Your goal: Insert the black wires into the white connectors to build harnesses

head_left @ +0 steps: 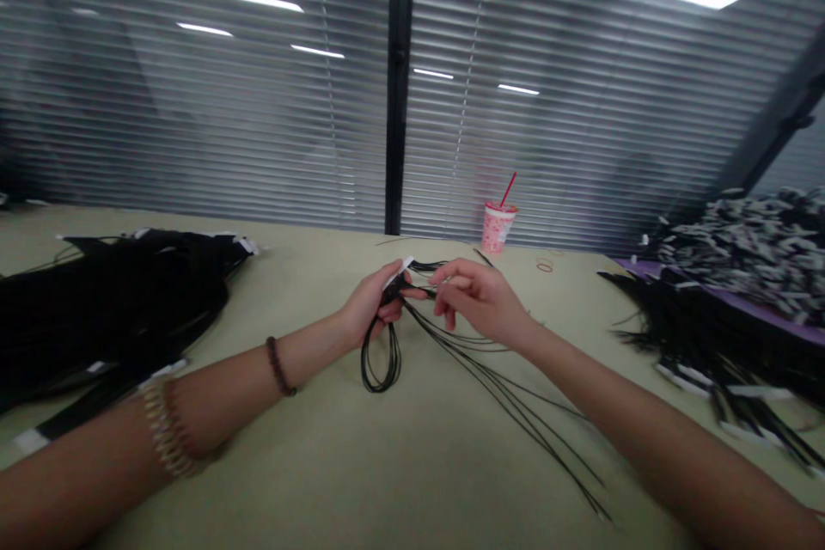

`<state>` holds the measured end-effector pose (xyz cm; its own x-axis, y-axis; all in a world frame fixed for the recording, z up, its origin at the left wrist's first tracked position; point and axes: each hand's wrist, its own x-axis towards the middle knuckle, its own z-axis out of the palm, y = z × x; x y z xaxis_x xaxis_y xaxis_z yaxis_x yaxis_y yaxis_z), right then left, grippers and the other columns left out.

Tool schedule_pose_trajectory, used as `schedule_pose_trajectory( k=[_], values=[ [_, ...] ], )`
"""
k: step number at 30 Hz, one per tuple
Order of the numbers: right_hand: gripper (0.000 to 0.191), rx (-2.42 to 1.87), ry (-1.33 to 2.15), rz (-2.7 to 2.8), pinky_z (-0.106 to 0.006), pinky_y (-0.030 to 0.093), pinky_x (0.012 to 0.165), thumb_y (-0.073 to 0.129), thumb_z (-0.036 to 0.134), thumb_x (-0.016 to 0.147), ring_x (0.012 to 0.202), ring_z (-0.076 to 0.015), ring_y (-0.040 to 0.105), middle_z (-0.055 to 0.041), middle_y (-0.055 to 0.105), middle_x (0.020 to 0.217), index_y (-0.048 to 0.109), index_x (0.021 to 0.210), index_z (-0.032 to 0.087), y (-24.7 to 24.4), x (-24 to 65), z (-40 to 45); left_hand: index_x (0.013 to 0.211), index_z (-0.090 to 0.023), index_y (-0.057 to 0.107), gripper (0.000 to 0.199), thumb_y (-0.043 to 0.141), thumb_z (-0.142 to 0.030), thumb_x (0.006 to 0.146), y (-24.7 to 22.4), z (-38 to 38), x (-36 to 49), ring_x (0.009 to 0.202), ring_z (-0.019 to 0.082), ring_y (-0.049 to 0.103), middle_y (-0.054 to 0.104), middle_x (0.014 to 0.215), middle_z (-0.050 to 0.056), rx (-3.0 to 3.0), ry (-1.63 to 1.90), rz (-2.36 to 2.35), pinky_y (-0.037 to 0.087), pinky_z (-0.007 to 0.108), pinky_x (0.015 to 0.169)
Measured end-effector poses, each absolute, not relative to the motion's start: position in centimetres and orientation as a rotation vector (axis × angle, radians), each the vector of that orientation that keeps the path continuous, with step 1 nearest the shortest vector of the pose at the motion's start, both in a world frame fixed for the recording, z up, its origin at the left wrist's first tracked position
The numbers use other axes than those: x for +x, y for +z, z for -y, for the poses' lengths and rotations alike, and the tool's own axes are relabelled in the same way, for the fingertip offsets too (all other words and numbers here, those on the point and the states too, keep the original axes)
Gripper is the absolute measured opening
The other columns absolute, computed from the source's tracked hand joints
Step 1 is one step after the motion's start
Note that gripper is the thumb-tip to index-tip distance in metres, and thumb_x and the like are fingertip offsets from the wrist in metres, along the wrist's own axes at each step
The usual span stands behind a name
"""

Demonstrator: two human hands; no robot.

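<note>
While the left hand (367, 302) is clamping black cables (392, 289) in its fingers at twelve o'clock, the right hand (482, 301) (whether pinching, I cannot tell) is hovering just beside, any loosened left grip risking a tangle.

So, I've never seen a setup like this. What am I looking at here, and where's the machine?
No machine shows here: these are a person's own bare hands. The one picture comes from a camera worn on their head, looking forward and down.

The left hand grips a bundle of thin black strands, with a loop hanging below it. The right hand is at the strands beside it; whether its fingers pinch any is hard to tell.

On the pale tabletop, a dark heap lies at left and a black-and-white pile at right. A pink cup with a straw stands at the back, before the window blinds.
</note>
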<state>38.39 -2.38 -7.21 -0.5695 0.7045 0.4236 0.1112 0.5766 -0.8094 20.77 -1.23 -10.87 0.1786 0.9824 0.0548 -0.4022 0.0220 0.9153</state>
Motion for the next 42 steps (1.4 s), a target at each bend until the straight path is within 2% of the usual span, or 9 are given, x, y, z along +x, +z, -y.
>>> schedule_pose_trajectory(
  k=[3,5,7,12,16,20,24,28,42],
  values=[
    [0.012,-0.563,1.224,1.782,-0.020,0.039,0.043,0.046,0.024,0.071,0.049,-0.0096,0.057,-0.0022,0.063,0.066,0.053,0.075,0.015,-4.7,39.5,2.4,0.076,-0.015,0.047,0.022,0.046,-0.037,0.077,-10.8,1.0,20.7,0.027,0.000,0.022,0.064,0.062,0.005,0.998,1.261,-0.800,0.017,0.014,0.030],
    [0.021,-0.517,1.265,1.653,-0.022,0.042,0.047,0.039,0.029,0.072,0.054,-0.0115,0.059,-0.0040,0.064,0.070,0.055,0.075,0.015,-3.1,40.5,2.4,0.076,-0.015,0.047,0.022,0.046,-0.037,0.078,-10.9,1.0,20.6,0.027,-0.001,0.021,0.064,0.063,0.006,0.994,1.250,-0.808,0.016,0.014,0.029],
    [0.025,-0.500,1.201,1.565,-0.023,0.044,0.051,0.036,0.030,0.073,0.060,-0.0118,0.060,-0.0036,0.064,0.074,0.057,0.078,0.016,-1.8,41.7,2.3,0.076,-0.015,0.047,0.022,0.046,-0.037,0.077,-11.2,0.9,20.6,0.028,-0.001,0.022,0.063,0.062,0.005,0.985,1.234,-0.811,0.016,0.014,0.030],
    [0.016,-0.473,1.014,1.463,-0.019,0.041,0.050,0.050,0.028,0.073,0.059,-0.0074,0.056,0.0000,0.061,0.075,0.059,0.083,0.019,-1.0,43.3,1.1,0.074,-0.015,0.048,0.020,0.044,-0.034,0.078,-11.9,0.8,20.5,0.028,0.000,0.024,0.061,0.059,0.005,0.923,1.137,-0.857,0.018,0.014,0.031],
    [0.015,-0.506,0.964,1.553,-0.017,0.037,0.044,0.054,0.030,0.072,0.051,-0.0047,0.049,0.0012,0.056,0.068,0.060,0.078,0.017,-2.8,42.1,-0.2,0.071,-0.013,0.050,0.021,0.044,-0.033,0.077,-12.2,0.5,20.4,0.029,0.000,0.026,0.062,0.062,0.009,0.927,1.061,-0.874,0.019,0.013,0.031],
    [0.018,-0.723,0.951,1.778,-0.017,0.032,0.039,0.047,0.029,0.075,0.043,-0.0044,0.045,0.0014,0.055,0.062,0.054,0.067,0.015,-6.2,39.8,-0.6,0.069,-0.012,0.051,0.022,0.044,-0.032,0.078,-12.4,0.3,20.5,0.028,0.000,0.025,0.060,0.054,0.008,0.943,1.063,-0.928,0.020,0.013,0.030],
    [0.021,-0.867,0.568,2.127,-0.017,0.027,0.043,0.042,0.021,0.075,0.043,-0.0053,0.039,0.0042,0.045,0.046,0.052,0.057,0.015,-9.8,38.3,0.1,0.067,-0.011,0.051,0.023,0.044,-0.030,0.078,-12.1,0.5,20.9,0.026,0.001,0.023,0.055,0.046,0.005,0.949,1.078,-0.989,0.018,0.013,0.028],
    [0.029,-0.936,0.263,2.204,-0.020,0.020,0.044,0.043,0.019,0.072,0.043,-0.0060,0.032,0.0042,0.034,0.042,0.043,0.044,0.015,-11.8,37.8,0.8,0.066,-0.011,0.052,0.022,0.044,-0.028,0.077,-11.8,0.8,21.0,0.026,0.000,0.023,0.054,0.044,0.003,0.954,1.076,-1.008,0.018,0.013,0.028],
    [0.026,-0.942,0.143,2.182,-0.020,0.018,0.045,0.045,0.019,0.070,0.041,-0.0053,0.028,0.0048,0.033,0.042,0.044,0.044,0.015,-12.9,37.8,1.0,0.066,-0.011,0.051,0.022,0.044,-0.029,0.078,-11.8,0.8,20.9,0.026,0.000,0.022,0.053,0.044,0.002,0.933,1.055,-1.041,0.018,0.012,0.028]
  ],
)
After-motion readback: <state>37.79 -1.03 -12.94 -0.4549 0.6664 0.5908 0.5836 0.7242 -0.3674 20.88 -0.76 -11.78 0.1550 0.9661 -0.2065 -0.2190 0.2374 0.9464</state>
